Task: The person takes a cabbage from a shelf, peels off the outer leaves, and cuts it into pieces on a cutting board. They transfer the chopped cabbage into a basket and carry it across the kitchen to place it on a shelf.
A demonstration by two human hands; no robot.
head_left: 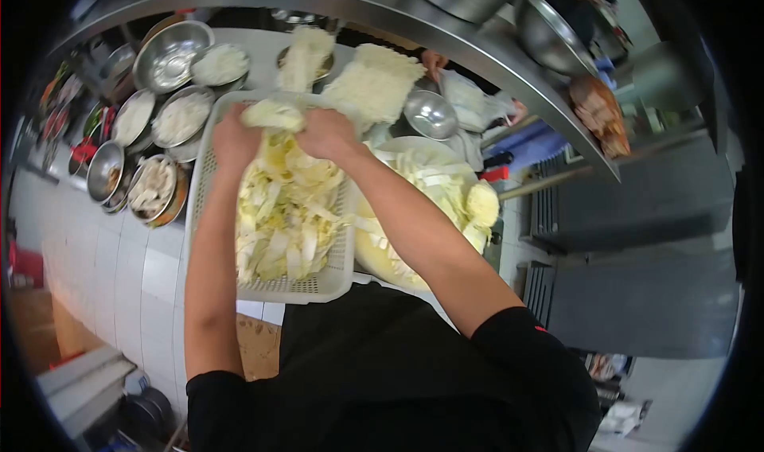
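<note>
In the fingers of the left hand [237, 139] and right hand [328, 134], apparently gripped from both sides: a cabbage piece [274, 116], above the far part of a basket [340, 267] with cut leaves [288, 205]; fingertips largely hidden. Probable step: handling cabbage over the basket. Called for: firm, even two-handed support.

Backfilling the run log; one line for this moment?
left hand: on cabbage piece | right hand: on same piece | below: cut cabbage in white basket | basket's right: tub with more cabbage
</note>
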